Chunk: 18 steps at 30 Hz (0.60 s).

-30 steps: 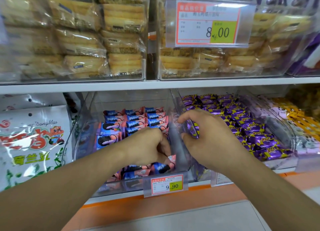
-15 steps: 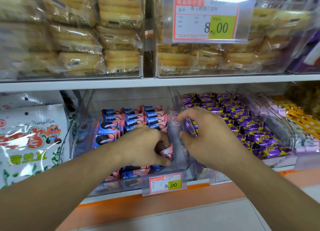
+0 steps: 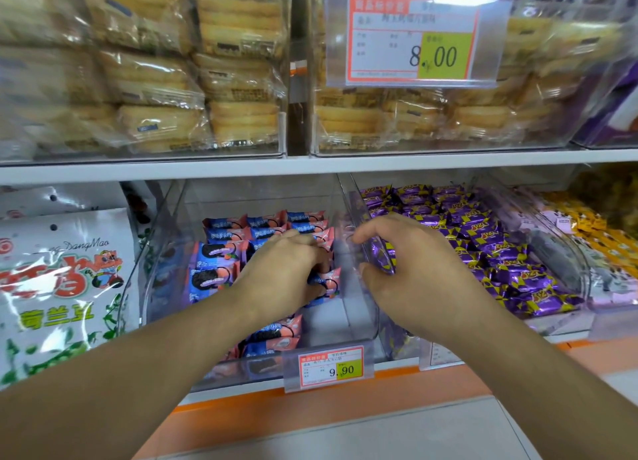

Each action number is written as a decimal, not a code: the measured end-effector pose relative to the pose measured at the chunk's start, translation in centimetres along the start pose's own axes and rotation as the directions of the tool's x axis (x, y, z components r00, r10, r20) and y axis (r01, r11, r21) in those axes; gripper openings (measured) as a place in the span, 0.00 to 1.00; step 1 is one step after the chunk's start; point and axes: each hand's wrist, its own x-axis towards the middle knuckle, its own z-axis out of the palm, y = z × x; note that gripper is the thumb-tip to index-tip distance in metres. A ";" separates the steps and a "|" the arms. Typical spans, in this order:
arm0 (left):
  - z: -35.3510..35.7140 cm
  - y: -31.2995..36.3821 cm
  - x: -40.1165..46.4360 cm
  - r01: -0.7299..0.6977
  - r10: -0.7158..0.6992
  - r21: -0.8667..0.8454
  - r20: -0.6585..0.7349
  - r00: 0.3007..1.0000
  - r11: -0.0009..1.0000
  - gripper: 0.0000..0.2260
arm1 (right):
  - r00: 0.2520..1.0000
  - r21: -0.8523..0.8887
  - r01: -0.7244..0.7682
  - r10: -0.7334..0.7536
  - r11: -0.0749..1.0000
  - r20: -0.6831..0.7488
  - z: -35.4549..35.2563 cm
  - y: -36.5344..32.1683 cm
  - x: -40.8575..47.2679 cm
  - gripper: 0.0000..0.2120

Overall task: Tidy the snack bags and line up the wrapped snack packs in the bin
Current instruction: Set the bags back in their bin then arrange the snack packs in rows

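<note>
A clear bin on the lower shelf holds blue-and-pink wrapped snack packs in rows at the back and left, and a few more lie near its front. My left hand is inside this bin, fingers closed on one blue-and-pink pack by the right wall. My right hand sits just over the clear divider wall, curled around a purple snack pack. Large white snack bags stand to the left.
The neighbouring bin is full of purple wrapped packs, with yellow packs further right. The shelf above carries clear bins of wrapped cakes. Price tags hang at the front and above. An orange ledge runs below.
My left hand has slid a little deeper into the bin with the pack it holds. The right hand has stayed at the divider wall.
</note>
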 end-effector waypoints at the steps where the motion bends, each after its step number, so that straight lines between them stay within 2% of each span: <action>1: 0.1 0.0 -0.1 -0.003 0.003 0.007 -0.001 1.000 1.000 0.12 | 1.000 -0.002 0.001 -0.001 1.000 -0.001 0.1 0.0 0.0 0.12; 6: -1.3 -0.5 -1.1 0.064 -0.061 -0.068 0.047 0.997 0.996 0.17 | 1.000 0.004 0.004 -0.004 1.000 -0.005 0.0 -0.1 0.1 0.11; 10: -4.7 -2.4 -3.3 0.098 -0.098 -0.069 -0.004 0.995 0.993 0.17 | 1.000 -0.033 0.010 -0.009 0.999 0.009 0.0 -0.9 0.2 0.12; 12: -6.8 -4.1 -4.3 0.128 -0.131 0.038 0.064 0.989 0.991 0.22 | 1.000 -0.049 0.026 -0.025 0.998 0.009 0.3 -1.4 0.3 0.13; 15: -9.0 -6.5 -5.3 0.130 -0.206 0.296 0.240 0.949 0.946 0.32 | 1.000 -0.070 0.028 -0.027 0.997 0.014 0.5 -2.3 0.3 0.14; 18: -9.6 -7.2 -5.4 0.110 -0.241 0.359 0.344 0.907 0.927 0.33 | 0.999 -0.079 0.031 -0.028 0.996 0.036 0.8 -3.0 0.4 0.13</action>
